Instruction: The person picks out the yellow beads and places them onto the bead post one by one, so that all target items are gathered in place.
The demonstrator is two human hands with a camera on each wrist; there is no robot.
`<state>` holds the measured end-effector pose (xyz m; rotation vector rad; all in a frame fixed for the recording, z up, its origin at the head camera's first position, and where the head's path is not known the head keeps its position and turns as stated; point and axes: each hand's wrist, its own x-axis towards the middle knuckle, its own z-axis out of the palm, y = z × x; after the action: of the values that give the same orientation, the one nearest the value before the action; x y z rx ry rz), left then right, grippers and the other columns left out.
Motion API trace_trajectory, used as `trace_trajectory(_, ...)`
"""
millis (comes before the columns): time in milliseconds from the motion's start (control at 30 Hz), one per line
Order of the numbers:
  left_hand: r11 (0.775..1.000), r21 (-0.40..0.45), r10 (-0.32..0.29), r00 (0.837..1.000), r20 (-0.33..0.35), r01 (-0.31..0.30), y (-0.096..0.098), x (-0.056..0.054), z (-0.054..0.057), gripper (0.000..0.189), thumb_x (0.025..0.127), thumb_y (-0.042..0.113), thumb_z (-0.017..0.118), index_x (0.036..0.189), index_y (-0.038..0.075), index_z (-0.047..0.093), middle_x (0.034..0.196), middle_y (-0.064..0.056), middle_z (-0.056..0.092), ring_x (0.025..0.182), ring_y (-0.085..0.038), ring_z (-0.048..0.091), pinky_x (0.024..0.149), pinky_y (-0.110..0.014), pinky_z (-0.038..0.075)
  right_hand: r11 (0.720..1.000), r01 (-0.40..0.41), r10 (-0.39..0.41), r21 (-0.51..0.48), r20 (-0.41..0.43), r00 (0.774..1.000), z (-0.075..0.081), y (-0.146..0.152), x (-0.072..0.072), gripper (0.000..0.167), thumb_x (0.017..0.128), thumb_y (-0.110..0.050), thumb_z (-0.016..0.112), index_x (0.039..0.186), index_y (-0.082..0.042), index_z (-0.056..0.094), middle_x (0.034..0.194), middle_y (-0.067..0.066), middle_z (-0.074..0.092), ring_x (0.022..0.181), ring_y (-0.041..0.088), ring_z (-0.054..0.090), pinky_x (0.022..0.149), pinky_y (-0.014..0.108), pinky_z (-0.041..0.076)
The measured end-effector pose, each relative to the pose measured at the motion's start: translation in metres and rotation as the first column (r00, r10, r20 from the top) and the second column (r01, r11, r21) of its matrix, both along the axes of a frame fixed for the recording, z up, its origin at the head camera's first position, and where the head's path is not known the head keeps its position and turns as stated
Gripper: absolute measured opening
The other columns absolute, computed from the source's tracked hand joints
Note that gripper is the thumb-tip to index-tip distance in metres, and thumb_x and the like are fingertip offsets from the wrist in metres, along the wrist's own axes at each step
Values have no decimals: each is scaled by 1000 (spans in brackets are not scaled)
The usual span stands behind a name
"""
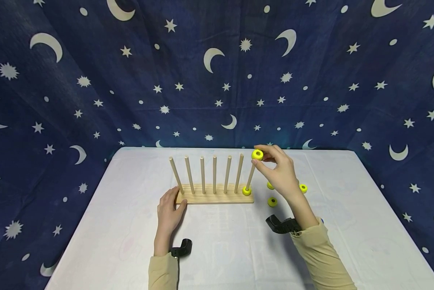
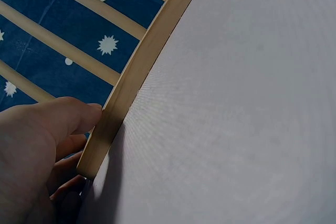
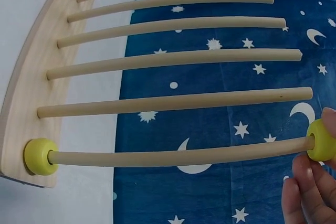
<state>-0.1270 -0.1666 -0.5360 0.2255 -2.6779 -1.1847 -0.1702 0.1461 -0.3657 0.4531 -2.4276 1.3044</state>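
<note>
A wooden peg rack [image 1: 213,198] stands on the table, its row of upright pegs rising from a flat base. My left hand [image 1: 169,211] grips the base's left end, thumb on the front edge in the left wrist view. Between thumb and fingers, my right hand [image 1: 280,171] pinches a yellow bead [image 3: 318,148] at the top of the rightmost peg [image 3: 157,158]. That peg's tip meets the bead's hole in the right wrist view. Another yellow bead [image 3: 39,157] sits at the foot of the same peg, against the base.
Right of the rack lie loose yellow beads: one in front [image 1: 272,201], one farther right [image 1: 303,189], one partly behind the right hand [image 1: 270,185]. A bit of something blue [image 1: 322,220] shows beside the right sleeve. Behind the white-covered table [image 1: 217,249] hangs a star-patterned cloth [image 1: 187,52].
</note>
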Motion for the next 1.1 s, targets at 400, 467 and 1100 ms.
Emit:
trace_trajectory(400,1000,-6,6,999,-34,-6,2,0,-1,55,88,20,65,139,6,50,144,-16,48,138,-37,33,106,-56,26,1000,-9,9,-10,13,1000,-6,1,-2,39,86,-16,72,123,-11,63,103,7,62,92,17,60,85,12,46)
trace_trajectory(467,1000,-8,5,999,-36,-6,2,0,-1,55,88,20,65,139,6,50,144,-16,48,138,-37,33,106,-56,26,1000,-10,11,-10,14,1000,-6,1,-1,39,86,-16,72,123,-11,63,104,7,62,93,17,60,86,17,49)
trace_trajectory(1100,1000,-5,-2,1000,-5,2,1,1,0,54,90,20,64,140,7,48,147,-14,46,141,-36,31,109,-56,24,1000,-15,15,-20,25,1000,-10,1,-1,38,86,-17,72,122,-9,64,105,8,63,94,20,61,87,40,53)
